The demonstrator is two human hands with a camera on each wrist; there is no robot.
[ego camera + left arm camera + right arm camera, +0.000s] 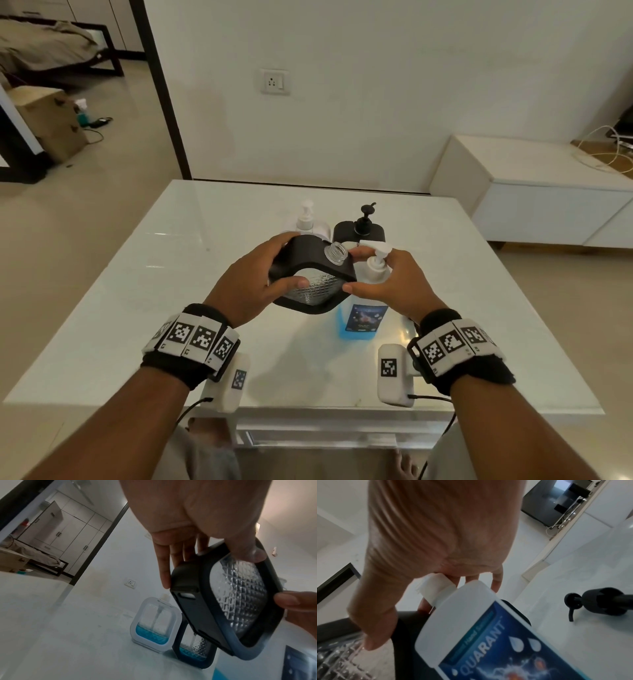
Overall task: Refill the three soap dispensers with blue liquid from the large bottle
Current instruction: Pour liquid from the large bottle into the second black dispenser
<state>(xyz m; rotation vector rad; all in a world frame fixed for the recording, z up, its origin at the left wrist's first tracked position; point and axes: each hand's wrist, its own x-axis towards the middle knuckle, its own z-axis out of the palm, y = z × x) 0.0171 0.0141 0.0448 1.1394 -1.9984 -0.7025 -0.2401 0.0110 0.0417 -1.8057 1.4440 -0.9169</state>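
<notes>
While both hands hold it above the white surface point(102, 308), the black-framed dispenser point(308, 274) is tilted, its open threaded neck point(335, 253) pointing up and away from the person and its clear diamond-patterned window facing them. No pump sits in that neck. The left hand point(253, 277) grips the dispenser's left side, thumb on the lower frame edge and fingers wrapped over the top; the left wrist view shows those fingers point(173, 555) behind the black frame and the window without blue liquid in it. The right hand point(390, 281) pinches the dispenser's right side, thumb on the lower right corner and forefinger near the neck.

Just behind the right hand stands the large bottle point(363, 318), upright on the surface, with a white pump top and a blue label, blue liquid showing in its lower part. Farther back, two more dispensers stand side by side with pumps fitted: a white-framed one point(308, 222) on the left and a black-framed one point(359, 229) on the right. The left wrist view shows each of them point(154, 626) holding a low layer of blue liquid. A loose black pump point(599, 603) lies on the surface in the right wrist view.
</notes>
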